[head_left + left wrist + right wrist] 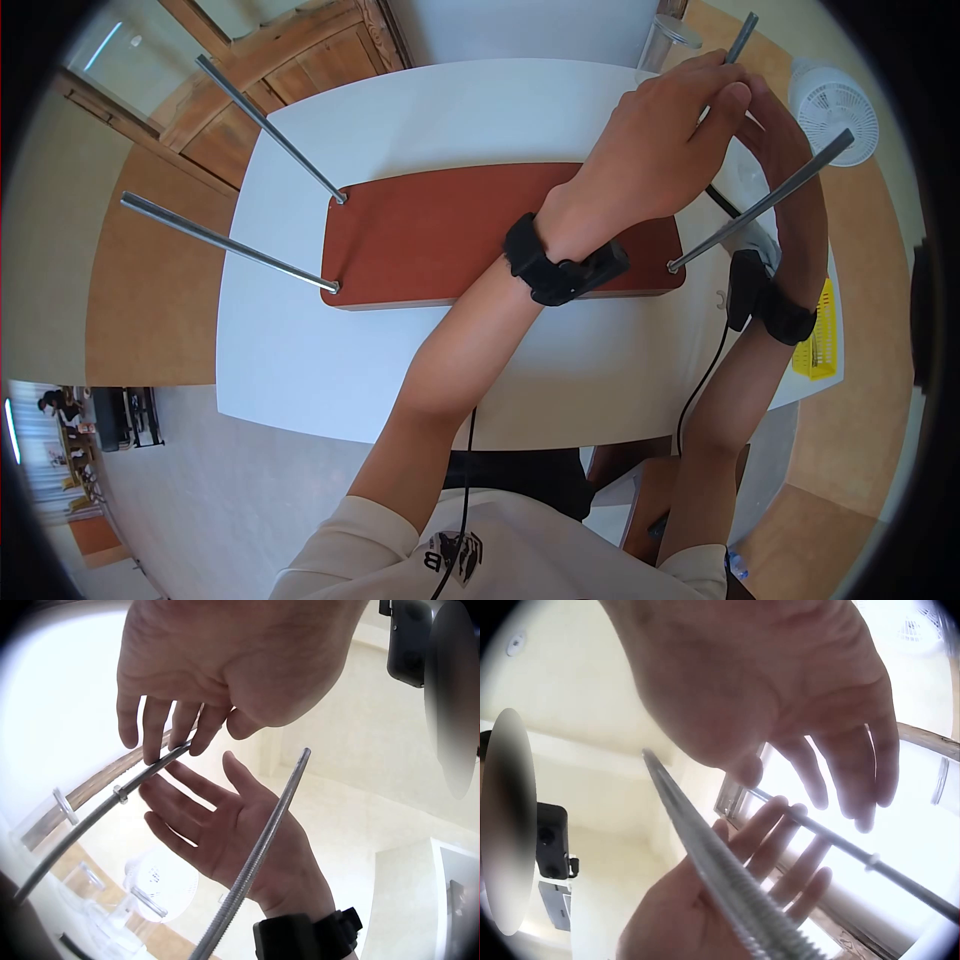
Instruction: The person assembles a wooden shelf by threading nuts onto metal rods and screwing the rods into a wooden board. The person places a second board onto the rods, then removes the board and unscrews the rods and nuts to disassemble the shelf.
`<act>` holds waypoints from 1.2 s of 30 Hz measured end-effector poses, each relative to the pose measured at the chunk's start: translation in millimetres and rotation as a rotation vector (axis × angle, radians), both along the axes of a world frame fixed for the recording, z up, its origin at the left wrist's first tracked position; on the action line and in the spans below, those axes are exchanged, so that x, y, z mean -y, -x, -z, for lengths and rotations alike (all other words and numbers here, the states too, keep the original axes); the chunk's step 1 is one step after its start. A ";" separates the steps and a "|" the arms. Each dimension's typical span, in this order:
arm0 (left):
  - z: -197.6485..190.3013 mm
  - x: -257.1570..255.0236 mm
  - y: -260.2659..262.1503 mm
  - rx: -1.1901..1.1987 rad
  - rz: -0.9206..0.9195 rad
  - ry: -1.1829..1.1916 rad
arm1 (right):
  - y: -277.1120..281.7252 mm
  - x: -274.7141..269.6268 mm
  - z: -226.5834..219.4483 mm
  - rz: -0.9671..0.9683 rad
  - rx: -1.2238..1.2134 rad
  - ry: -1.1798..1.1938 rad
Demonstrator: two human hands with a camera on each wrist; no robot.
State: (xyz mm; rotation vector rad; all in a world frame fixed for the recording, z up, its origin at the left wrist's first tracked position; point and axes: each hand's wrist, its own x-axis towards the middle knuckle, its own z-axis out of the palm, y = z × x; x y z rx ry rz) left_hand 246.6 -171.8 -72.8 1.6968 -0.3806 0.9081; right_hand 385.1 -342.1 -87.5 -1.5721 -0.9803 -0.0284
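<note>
A red-brown board (440, 235) lies on the white table with a metal rod standing at each corner. Both hands are at the far right threaded rod (741, 38). My left hand (665, 140) reaches across the board, its fairly straight fingers touching the rod near its upper end. From the other side, my right hand (795, 190) faces it with extended fingers, fingertips right at the same rod. Lower on that rod sits a small nut (121, 794). The near right rod (765, 200) stands in front of the right hand.
Two more rods, far left (270, 128) and near left (230, 242), rise from the board. A yellow basket (822, 335) is at the table's right edge. Beyond the far right edge are a white fan (838, 110) and a clear jar (668, 42). A black cable (703, 385) hangs by the right wrist.
</note>
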 end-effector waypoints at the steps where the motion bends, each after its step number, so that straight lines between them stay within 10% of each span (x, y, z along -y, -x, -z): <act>1: -1.3 -1.3 1.7 -0.050 0.012 -0.011 | 2.2 -0.3 -0.7 0.000 -0.002 0.001; 36: 6.4 -1.0 -3.7 -0.142 0.096 -0.021 | 32.4 -5.5 -29.3 0.040 -0.122 0.203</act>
